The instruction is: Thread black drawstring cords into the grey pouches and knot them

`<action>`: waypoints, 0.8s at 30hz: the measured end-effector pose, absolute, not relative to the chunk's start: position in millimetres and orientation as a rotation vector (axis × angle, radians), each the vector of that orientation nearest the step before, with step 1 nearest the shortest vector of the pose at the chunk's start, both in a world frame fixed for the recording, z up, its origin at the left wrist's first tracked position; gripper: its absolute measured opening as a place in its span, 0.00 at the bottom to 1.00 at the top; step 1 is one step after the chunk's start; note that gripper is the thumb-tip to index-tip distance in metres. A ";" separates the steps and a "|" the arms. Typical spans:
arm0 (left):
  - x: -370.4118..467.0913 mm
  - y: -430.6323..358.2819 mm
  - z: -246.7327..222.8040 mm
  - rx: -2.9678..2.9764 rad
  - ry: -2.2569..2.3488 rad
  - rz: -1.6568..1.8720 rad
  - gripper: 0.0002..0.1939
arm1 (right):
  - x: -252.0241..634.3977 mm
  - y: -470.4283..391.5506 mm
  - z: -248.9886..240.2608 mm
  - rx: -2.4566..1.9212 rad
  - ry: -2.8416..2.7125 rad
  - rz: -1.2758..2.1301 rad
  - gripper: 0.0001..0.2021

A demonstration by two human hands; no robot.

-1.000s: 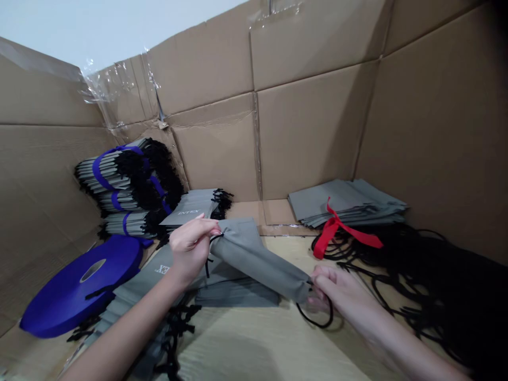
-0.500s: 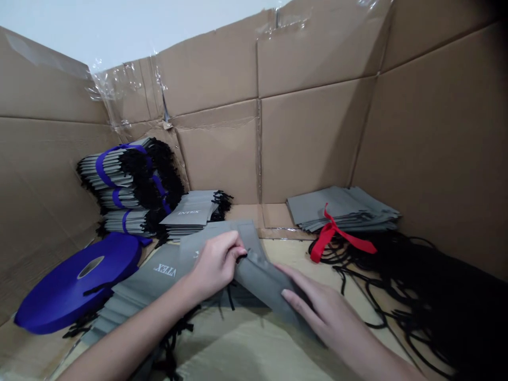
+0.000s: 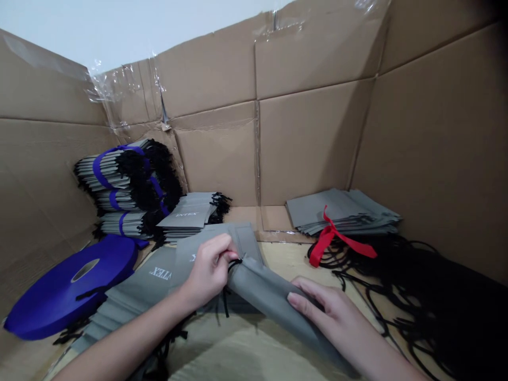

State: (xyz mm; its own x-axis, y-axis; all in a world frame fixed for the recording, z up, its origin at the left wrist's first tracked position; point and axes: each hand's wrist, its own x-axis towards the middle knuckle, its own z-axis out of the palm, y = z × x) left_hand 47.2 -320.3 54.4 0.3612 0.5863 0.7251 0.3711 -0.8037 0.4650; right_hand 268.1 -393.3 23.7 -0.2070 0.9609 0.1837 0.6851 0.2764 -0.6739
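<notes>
A grey drawstring pouch [image 3: 270,293] hangs slantwise between my hands, its body curled lengthwise. My left hand [image 3: 213,264] is closed in a pinch on the black cord at the pouch's upper left corner, where the fabric gathers. My right hand [image 3: 323,307] grips the pouch's lower right part, thumb on the near face and other fingers partly hidden behind it. Beneath and left of my left hand lie fanned grey pouches [image 3: 159,275] with white lettering, only partly readable. Black cord ends dangle below the held pouch.
A blue ribbon roll [image 3: 51,296] lies at the left. Behind it are blue-tied pouch bundles [image 3: 123,174] and a short lettered stack [image 3: 186,209]. Grey fabric pieces [image 3: 337,209], a red ribbon [image 3: 329,241] and many black cords [image 3: 444,301] occupy the right. Cardboard walls [image 3: 305,137] surround the surface.
My right hand has slid a little to the right and down along the pouch, which now looks more stretched out and curled. My left hand keeps its pinch, slightly lower.
</notes>
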 end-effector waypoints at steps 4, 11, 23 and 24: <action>41.7 -314.8 61.3 2.270 0.859 1.454 0.12 | 270.0 -391.3 21.3 -1.516 -1.985 0.533 0.17; 32.2 -308.1 72.6 2.220 0.763 1.174 0.10 | 271.9 -384.3 17.9 -1.483 -2.005 0.580 0.15; 40.2 -313.4 69.2 2.339 0.907 1.078 0.09 | 269.2 -389.8 21.0 -1.503 -2.023 0.556 0.15; 39.5 -311.5 69.0 2.321 0.920 1.117 0.09 | 271.3 -388.6 19.4 -1.548 -2.032 0.504 0.16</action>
